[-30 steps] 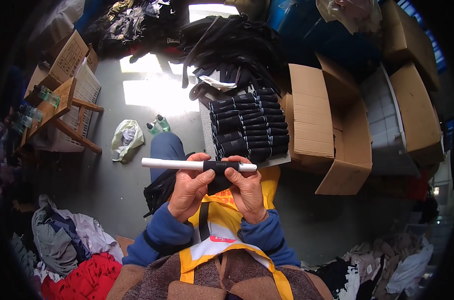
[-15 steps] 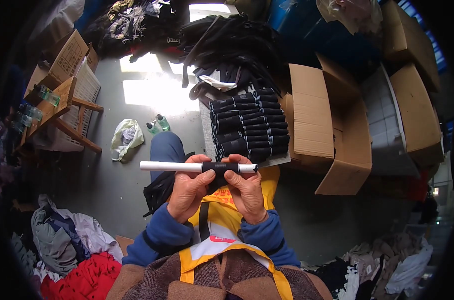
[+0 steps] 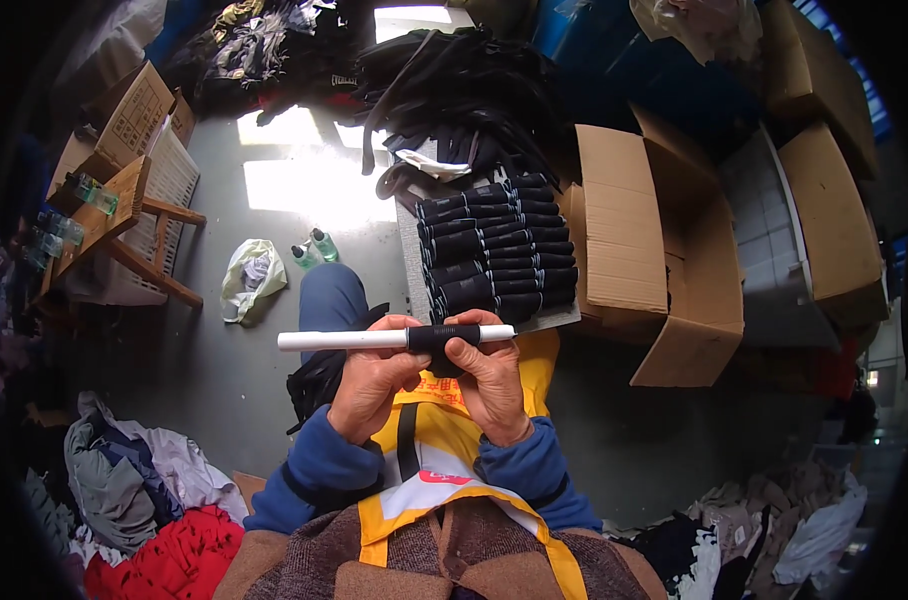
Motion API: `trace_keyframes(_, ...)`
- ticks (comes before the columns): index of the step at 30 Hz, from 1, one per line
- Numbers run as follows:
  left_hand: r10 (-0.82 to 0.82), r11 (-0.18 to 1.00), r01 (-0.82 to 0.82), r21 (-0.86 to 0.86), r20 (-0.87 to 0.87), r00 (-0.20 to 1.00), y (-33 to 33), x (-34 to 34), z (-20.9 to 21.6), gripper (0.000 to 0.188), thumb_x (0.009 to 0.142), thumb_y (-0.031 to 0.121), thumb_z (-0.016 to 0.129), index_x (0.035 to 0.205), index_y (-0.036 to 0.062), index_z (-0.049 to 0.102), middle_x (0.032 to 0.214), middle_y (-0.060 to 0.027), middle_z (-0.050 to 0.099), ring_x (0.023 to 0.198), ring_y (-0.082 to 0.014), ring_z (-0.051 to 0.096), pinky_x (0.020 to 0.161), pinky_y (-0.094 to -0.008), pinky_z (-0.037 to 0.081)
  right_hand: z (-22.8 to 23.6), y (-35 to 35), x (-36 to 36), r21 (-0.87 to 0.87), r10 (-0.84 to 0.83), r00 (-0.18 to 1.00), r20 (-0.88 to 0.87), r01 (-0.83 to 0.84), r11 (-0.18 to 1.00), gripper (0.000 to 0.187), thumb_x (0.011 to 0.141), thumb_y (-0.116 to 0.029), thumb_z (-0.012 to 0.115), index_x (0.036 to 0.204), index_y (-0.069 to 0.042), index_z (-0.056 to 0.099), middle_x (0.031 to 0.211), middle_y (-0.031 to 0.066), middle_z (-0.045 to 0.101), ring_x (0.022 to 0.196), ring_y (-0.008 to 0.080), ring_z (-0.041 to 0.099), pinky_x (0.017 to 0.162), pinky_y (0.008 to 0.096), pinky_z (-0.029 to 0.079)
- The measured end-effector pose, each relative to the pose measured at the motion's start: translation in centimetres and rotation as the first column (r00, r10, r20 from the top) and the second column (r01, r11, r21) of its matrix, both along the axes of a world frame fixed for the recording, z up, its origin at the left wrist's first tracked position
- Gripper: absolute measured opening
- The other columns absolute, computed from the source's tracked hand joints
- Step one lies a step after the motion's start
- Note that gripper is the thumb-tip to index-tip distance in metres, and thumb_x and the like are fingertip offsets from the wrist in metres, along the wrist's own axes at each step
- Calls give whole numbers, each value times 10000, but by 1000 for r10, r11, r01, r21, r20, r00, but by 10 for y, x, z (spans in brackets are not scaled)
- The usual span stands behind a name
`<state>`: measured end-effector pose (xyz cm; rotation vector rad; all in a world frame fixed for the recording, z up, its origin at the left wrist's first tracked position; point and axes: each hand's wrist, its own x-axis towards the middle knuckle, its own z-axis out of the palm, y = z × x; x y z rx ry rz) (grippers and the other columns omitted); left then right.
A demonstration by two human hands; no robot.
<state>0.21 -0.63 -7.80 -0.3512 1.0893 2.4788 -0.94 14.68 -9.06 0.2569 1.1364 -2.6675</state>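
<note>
Both of my hands hold a white tube [image 3: 339, 341] level across my lap. A black ribbed fabric band [image 3: 431, 338] wraps around it, right of its middle. My left hand [image 3: 371, 385] is closed around the tube beside the band's left edge, thumb low against it. My right hand [image 3: 491, 385] grips the band's right part, its thumb pressing on the front and its fingers behind. The tube's long left end sticks out past my left hand; its short right end [image 3: 498, 333] shows white, with a small dark tip. Fingers behind the tube are partly hidden.
Rows of rolled black bands [image 3: 494, 245] lie on a grey board ahead. Behind them is a heap of black straps [image 3: 454, 85]. An open cardboard box [image 3: 624, 220] stands right. Left are a wooden stool [image 3: 124, 215], green bottles [image 3: 324, 246] and a plastic bag [image 3: 254, 275].
The dark patch on the tube's right end has mostly gone from sight, and that end now looks white. My left thumb has slid down off the front of the band.
</note>
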Motion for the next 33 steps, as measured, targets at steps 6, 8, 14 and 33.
trace_keyframes(6,104,993,-106,47,46,993,11,-2,19,330,775,-8,665,1054,62,504,895,-47,552,743,-97,553,617,-202,482,0,-1,-2,-23,-12,1000,9,12,1000,301,780,43,664,1046,-51,557,949,55,607,879,141,589,813,244,497)
trace_keyframes(8,105,994,-106,36,19,994,11,-2,12,329,778,-1,667,1057,62,503,905,-50,552,754,-102,557,623,-205,487,2,0,-3,-26,0,1000,3,0,1000,296,780,44,663,1041,-50,560,951,56,608,878,142,590,811,247,501)
trace_keyframes(14,84,996,-84,-9,-61,995,9,-1,-1,330,789,26,674,1067,67,500,932,-56,550,790,-118,569,627,-215,497,-1,6,-5,-43,41,999,3,-41,998,268,778,24,672,1011,-67,578,982,63,602,922,158,572,863,274,475)
trace_keyframes(33,88,996,-88,4,-41,995,10,-4,3,356,794,15,662,1109,54,500,941,-63,561,772,-119,566,648,-211,491,-15,6,-6,-90,14,994,110,-4,996,313,779,-13,689,1066,-47,571,958,58,607,900,143,582,836,246,489)
